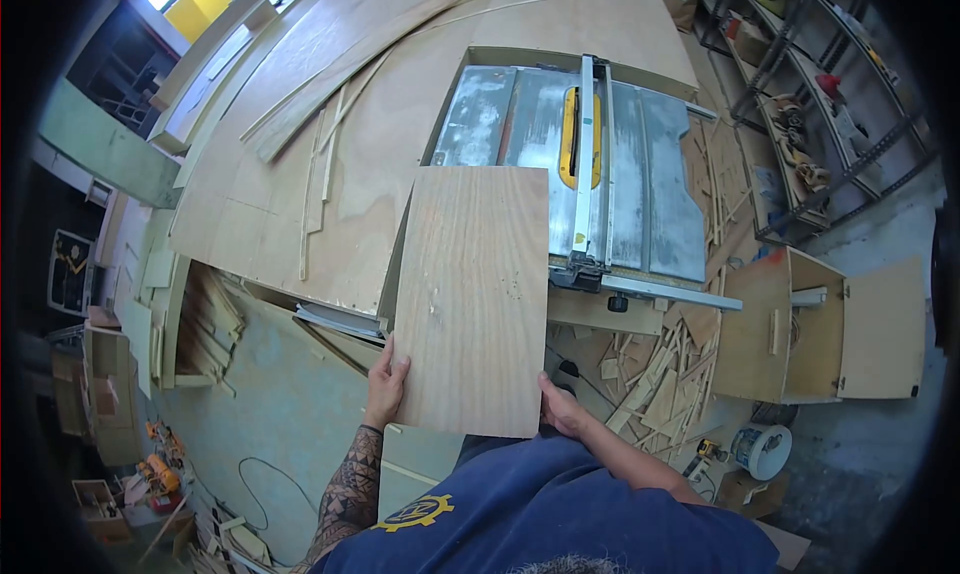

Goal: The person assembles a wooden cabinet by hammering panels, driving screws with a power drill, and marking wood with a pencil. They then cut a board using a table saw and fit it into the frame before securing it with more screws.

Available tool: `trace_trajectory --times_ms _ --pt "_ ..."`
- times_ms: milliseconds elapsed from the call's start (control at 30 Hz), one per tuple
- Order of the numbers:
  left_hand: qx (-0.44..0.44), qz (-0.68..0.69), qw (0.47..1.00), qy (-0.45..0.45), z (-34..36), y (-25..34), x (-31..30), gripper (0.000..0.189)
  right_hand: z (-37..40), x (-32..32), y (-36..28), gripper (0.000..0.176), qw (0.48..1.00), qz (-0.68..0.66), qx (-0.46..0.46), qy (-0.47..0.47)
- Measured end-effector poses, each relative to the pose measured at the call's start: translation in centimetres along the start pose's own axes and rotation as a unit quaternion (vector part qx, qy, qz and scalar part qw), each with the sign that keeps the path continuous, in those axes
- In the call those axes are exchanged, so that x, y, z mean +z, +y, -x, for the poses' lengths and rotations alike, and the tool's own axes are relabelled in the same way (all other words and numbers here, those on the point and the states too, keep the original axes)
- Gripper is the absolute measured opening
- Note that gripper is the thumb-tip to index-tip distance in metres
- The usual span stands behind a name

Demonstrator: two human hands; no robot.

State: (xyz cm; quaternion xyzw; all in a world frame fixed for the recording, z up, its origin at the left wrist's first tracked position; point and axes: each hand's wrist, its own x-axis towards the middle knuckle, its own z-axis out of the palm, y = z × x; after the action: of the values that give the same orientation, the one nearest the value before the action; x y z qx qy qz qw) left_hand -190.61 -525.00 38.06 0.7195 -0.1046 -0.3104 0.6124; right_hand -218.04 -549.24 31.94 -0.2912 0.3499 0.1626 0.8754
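Note:
A rectangular wooden board (475, 294) lies in front of my body, its far end over the near left corner of the table saw (650, 174). My left hand (385, 386) grips the board's left edge near its lower corner, thumb on top. On the opposite edge, my right hand (562, 406) holds the lower right side, with most of its fingers hidden beneath. Just right of the board runs the saw's metal rip fence (584, 154), beside the yellow blade insert (570, 139).
A large plywood worktable (270, 194) surrounds the saw, with long thin wood strips (330, 164) on it. Offcuts (650, 384) litter the floor at right, near an open wooden cabinet (755, 324) and a white bucket (762, 452). Metal shelves (800, 84) stand behind.

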Motion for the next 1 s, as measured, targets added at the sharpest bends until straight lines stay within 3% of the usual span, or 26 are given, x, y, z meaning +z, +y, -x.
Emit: trace_trajectory --times_ms 133,200,300,400,433,500,733,1000 --pt "0.022 -0.008 0.994 -0.111 -1.7 1.2 0.1 0.073 1.2 3.0 0.9 0.069 0.989 -0.074 -0.103 0.075" --pt "0.028 -0.102 0.984 -0.144 -1.7 2.6 0.4 0.075 1.6 3.6 0.9 0.062 0.979 -0.052 -0.166 0.102" --pt "0.061 -0.089 0.981 -0.161 -2.4 0.4 -0.4 0.077 0.4 2.5 2.6 0.058 0.963 0.051 -0.223 0.144" --pt "0.076 -0.141 0.974 -0.16 -3.0 0.2 -0.9 0.076 0.1 1.7 4.3 0.057 0.955 0.148 -0.182 0.182" --pt "0.071 -0.158 0.972 -0.161 -2.8 1.6 -0.7 0.076 1.0 2.8 4.0 0.057 0.954 0.148 -0.184 0.184" --pt "0.058 -0.145 0.973 -0.169 -3.5 2.3 -0.7 0.076 2.6 4.9 3.6 0.056 0.979 0.064 -0.089 0.17" --pt "0.079 -0.201 0.961 -0.173 -5.0 2.5 -0.6 0.075 1.9 5.1 2.6 0.051 0.972 0.076 -0.109 0.194" --pt "0.069 -0.174 0.968 -0.169 -7.1 1.6 -0.1 0.074 1.1 4.3 1.3 0.05 0.963 0.13 -0.136 0.194"
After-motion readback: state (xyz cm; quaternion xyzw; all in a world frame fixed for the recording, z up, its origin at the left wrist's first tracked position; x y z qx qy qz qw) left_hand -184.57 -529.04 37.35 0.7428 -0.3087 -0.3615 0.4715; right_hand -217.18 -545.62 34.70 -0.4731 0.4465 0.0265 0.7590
